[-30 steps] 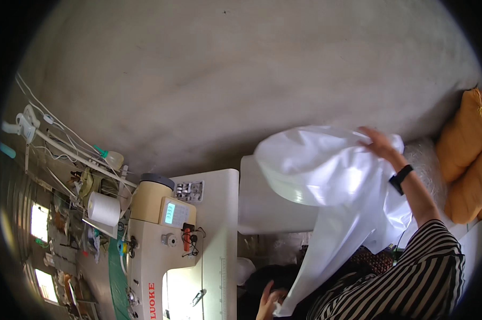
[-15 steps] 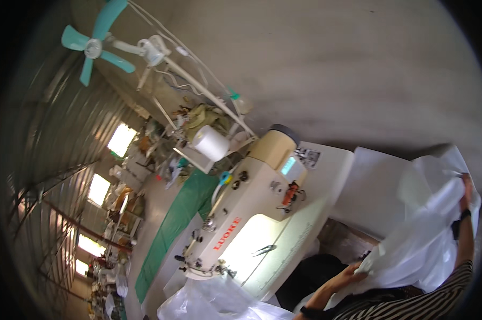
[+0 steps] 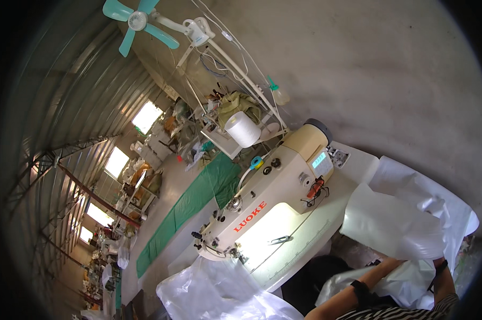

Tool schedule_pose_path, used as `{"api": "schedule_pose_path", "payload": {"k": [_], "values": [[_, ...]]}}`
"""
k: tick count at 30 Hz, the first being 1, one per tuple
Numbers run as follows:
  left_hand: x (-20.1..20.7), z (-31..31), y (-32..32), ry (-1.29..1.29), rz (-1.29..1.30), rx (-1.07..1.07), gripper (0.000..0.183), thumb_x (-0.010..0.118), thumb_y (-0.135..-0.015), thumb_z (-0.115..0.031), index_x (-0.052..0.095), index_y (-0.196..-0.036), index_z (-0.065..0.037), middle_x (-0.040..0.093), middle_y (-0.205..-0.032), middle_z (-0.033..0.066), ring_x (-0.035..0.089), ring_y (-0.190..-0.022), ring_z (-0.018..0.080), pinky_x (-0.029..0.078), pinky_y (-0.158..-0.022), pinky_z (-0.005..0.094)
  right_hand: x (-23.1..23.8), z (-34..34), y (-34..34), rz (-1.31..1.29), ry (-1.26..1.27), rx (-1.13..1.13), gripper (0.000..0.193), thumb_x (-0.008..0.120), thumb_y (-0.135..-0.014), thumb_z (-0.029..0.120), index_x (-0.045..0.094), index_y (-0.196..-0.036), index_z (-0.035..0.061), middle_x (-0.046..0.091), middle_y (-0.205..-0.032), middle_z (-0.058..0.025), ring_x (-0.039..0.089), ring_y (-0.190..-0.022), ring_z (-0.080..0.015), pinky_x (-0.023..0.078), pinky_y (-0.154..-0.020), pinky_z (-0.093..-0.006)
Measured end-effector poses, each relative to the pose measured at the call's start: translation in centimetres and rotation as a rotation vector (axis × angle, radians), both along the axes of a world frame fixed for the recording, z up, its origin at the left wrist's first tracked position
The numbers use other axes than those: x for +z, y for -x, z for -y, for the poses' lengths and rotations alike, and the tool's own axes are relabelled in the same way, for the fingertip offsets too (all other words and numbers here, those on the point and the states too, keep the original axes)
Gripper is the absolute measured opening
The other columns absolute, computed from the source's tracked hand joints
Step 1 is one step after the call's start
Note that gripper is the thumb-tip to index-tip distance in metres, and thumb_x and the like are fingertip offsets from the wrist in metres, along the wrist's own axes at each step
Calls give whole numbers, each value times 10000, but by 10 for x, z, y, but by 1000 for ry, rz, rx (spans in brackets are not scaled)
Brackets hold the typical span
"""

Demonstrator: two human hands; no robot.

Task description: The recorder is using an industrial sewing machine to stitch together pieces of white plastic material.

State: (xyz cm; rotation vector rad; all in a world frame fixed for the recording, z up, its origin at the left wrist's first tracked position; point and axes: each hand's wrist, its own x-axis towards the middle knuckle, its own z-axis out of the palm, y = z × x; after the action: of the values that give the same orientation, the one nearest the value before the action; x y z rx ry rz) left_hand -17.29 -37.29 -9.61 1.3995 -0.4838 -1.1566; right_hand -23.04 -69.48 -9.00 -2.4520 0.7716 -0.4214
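Observation:
My left hand reaches in from the lower right and grips the lower edge of a translucent white plastic sheet. Close beside it, my right hand holds the same sheet near its right end. The sheet stands up in a curve above both hands and covers most of my fingers. More of the plastic hangs down over my lap. To the left stands a cream sewing machine with its work area lit. Another clear plastic sheet lies under its needle end. Small metal thread snips rest on the machine bed.
A white thread cone stands behind the machine, below a turquoise fan on a pole. Green cloth stretches along the table beyond. More plastic covers the table's right end against the grey wall.
My hands have come closer together, the right one moving down and left. The spread plastic has turned into an upright curved piece. The whole view has shifted, so the machine appears farther right.

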Motion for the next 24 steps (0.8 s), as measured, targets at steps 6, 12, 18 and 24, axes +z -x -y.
{"api": "schedule_pose_path", "payload": {"k": [6, 12, 18, 24], "values": [[0, 1, 2, -14, 35, -2, 583, 669, -889, -237, 465, -1375, 13, 534, -1350, 114, 469, -1250, 190, 317, -1094, 348, -35, 222, 84, 382, -462, -361, 360, 398, -1013, 174, 530, -1327, 58, 637, -1208, -177, 620, -1072, -340, 464, -945, -391], [48, -30, -9, -56, 99, -41, 567, 660, -890, -224, 468, -1367, 15, 537, -1341, 121, 480, -1232, 194, 328, -1085, 354, -22, 355, 175, 317, 111, -837, 365, 408, -999, 132, 515, -1338, 52, 616, -1252, -165, 601, -1115, -332, 447, -973, -387], [172, -139, -44, -158, 398, 113, 551, 652, -892, -210, 471, -1360, 17, 540, -1332, 128, 490, -1214, 199, 339, -1076, 361, 131, 274, 105, 597, 671, -518, 376, 417, -985, 90, 501, -1349, 45, 595, -1296, -153, 582, -1158, -323, 431, -1000, -383], [269, -283, -120, -461, 1021, 715, 536, 643, -893, -197, 474, -1353, 18, 544, -1324, 135, 501, -1196, 204, 350, -1067, 367, 76, 83, -48, 245, 490, -3, 493, 542, -764, -5, 590, -1246, 85, 612, -1216, -181, 554, -1164, -351, 433, -1006, -425]]}}
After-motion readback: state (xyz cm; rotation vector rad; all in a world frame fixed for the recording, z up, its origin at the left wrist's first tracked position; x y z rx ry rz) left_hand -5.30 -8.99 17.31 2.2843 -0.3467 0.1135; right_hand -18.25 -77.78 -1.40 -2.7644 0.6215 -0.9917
